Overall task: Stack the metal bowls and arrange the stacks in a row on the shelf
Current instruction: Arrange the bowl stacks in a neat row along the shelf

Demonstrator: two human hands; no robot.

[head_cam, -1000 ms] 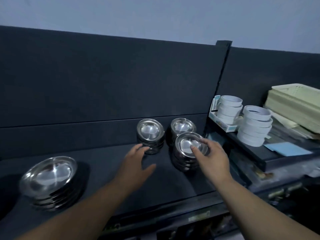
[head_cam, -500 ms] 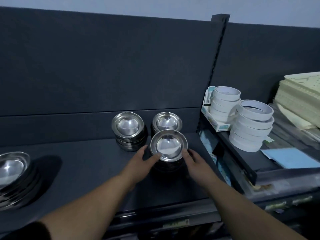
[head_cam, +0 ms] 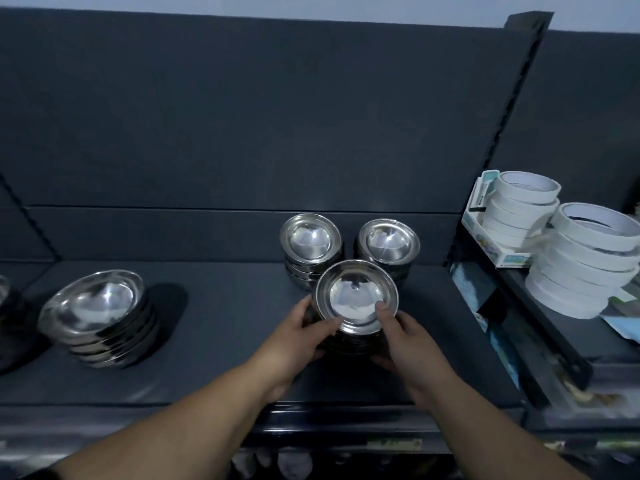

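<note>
Four bowl stacks crowd the dark shelf [head_cam: 225, 341]. The wide stack [head_cam: 100, 317] stands at the left, well apart from the rest. The back-left stack [head_cam: 311, 251] and back-right stack [head_cam: 388, 247] stand side by side. Just before them is the front stack [head_cam: 356, 299]. Your left hand [head_cam: 298, 337] and right hand [head_cam: 408, 344] grip its sides, fingers curled, thumbs on the top rim.

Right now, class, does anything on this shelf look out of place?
The front stack, held by the left hand and right hand, is ahead of the back-left stack and back-right stack, breaking the row.
</note>
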